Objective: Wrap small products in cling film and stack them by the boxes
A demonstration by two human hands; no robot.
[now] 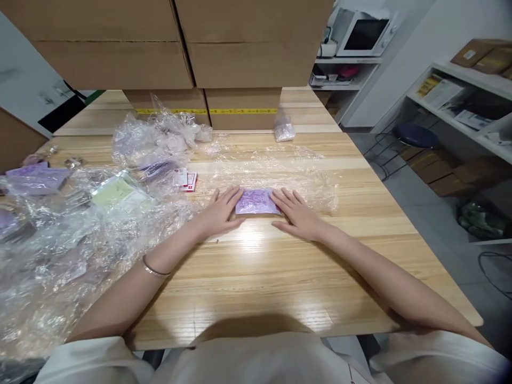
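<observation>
In the middle of the table lies a flat purple packet [257, 201], with clear film over or around it. My left hand [222, 211] rests at its left end, fingertips touching the edge and thumb stretched along the table. At the other end my right hand [297, 214] lies flat in the same way, its fingers on the packet's right edge. Both hands have their fingers stretched out. A sheet of clear plastic film [316, 186] spreads out from behind the packet, crinkled and shiny.
Crumpled clear plastic [160, 133] and more film cover the table's left side. Among it are purple packets [36, 178], a green-yellow pouch [118, 193] and a red-and-white card [191, 182]. Large cardboard boxes [244, 106] stand at the back, near a small wrapped bundle [284, 130].
</observation>
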